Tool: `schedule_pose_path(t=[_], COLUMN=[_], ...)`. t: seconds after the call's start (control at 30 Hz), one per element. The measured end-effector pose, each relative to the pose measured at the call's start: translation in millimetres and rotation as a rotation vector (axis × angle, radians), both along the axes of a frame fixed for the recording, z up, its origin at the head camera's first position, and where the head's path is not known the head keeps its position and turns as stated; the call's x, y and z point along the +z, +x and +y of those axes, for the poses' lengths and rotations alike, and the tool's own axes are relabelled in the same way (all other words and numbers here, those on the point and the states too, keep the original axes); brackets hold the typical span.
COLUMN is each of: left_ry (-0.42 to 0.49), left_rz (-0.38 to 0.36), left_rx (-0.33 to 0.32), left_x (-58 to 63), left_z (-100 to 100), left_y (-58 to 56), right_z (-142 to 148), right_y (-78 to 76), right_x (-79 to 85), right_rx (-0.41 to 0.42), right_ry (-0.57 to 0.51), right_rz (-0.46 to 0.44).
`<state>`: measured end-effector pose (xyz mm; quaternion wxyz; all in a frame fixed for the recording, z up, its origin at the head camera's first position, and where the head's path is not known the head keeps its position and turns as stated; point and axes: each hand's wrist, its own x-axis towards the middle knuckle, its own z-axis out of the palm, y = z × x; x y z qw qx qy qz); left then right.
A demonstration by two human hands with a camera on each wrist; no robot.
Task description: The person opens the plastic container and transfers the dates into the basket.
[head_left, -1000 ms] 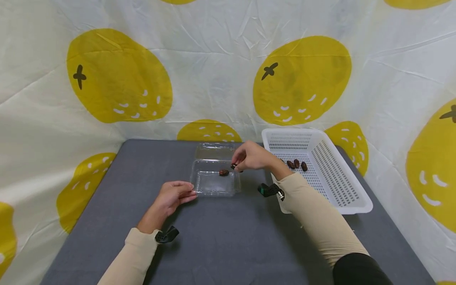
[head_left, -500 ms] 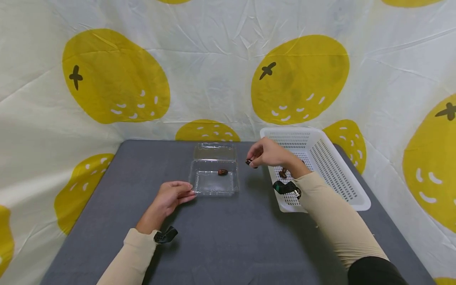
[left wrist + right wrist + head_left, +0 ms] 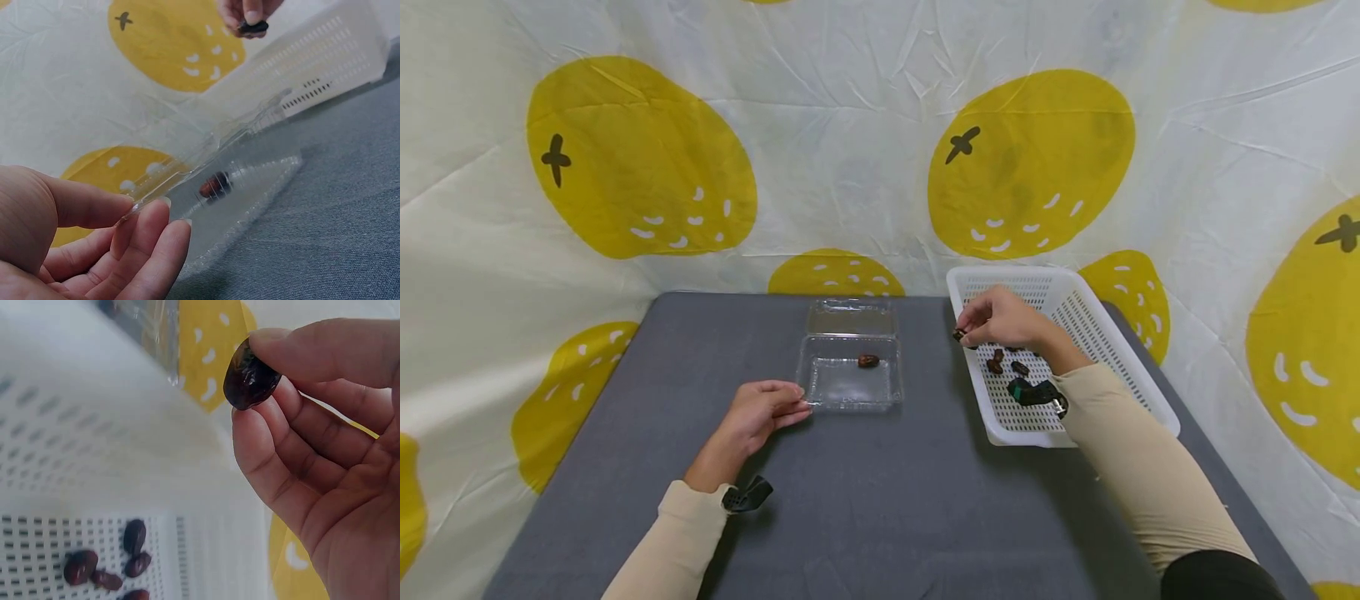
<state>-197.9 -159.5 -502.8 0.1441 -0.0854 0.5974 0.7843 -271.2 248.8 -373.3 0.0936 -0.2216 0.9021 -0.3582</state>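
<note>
My left hand (image 3: 765,414) pinches the near left corner of a clear plastic clamshell box (image 3: 842,389) between thumb and fingers. The box lies with its lid (image 3: 852,318) folded back, and one brown date (image 3: 868,361) rests inside. My right hand (image 3: 1009,321) is over the left rim of a white perforated basket (image 3: 1138,400). Between its thumb and fingertips it pinches a dark, glossy date (image 3: 251,376). Below, several more dates (image 3: 81,567) lie on the basket floor, partly hidden by the right hand and forearm in the head view.
A grey cloth-covered table (image 3: 865,508) carries both box and basket. Behind it hangs a white curtain (image 3: 850,167) printed with yellow fruit. The basket's raised left wall stands between the box and the dates in the basket.
My right hand has moved right, from the box's right edge to above the basket's left rim, holding the date throughout. The left hand keeps its place on the box corner.
</note>
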Motion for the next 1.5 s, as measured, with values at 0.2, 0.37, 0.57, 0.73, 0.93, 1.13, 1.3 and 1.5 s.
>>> schedule_pose_path(t=[0.2, 0.37, 0.57, 0.73, 0.93, 1.13, 1.3, 1.5], left_ry=[0.003, -0.016, -0.01, 0.0, 0.001, 0.001, -0.002, -0.027], left_rz=[0.001, -0.003, 0.001, -0.001, -0.001, 0.004, -0.003, -0.015], left_rx=[-0.003, -0.003, -0.004, 0.0, 0.003, -0.006, -0.001, 0.004], left_x=[-1.8, -2.4, -2.9, -3.2, -3.1, -3.2, -2.4, 0.5], left_z=[-1, -1, -2, -2, -1, -1, -1, -1], left_y=[-1.7, -1.3, -1.0, -1.2, -1.8, -1.8, -1.8, -1.1], right_z=[19, 32, 46, 58, 71, 80, 90, 101], right_y=[-0.1, 0.0, 0.0, 0.0, -3.3, -1.0, -1.1, -3.3], right_x=[-3.9, -9.2, -14.8, -19.2, -27.8, -32.1, -38.5, -44.0], right_rx=[-0.049, -0.076, -0.119, -0.152, -0.191, -0.232, -0.238, -0.273], right_ry=[0.014, 0.033, 0.044, 0.065, 0.092, 0.09, 0.098, 0.122], right_rz=[0.02, 0.029, 0.011, 0.006, -0.003, -0.024, -0.033, -0.056])
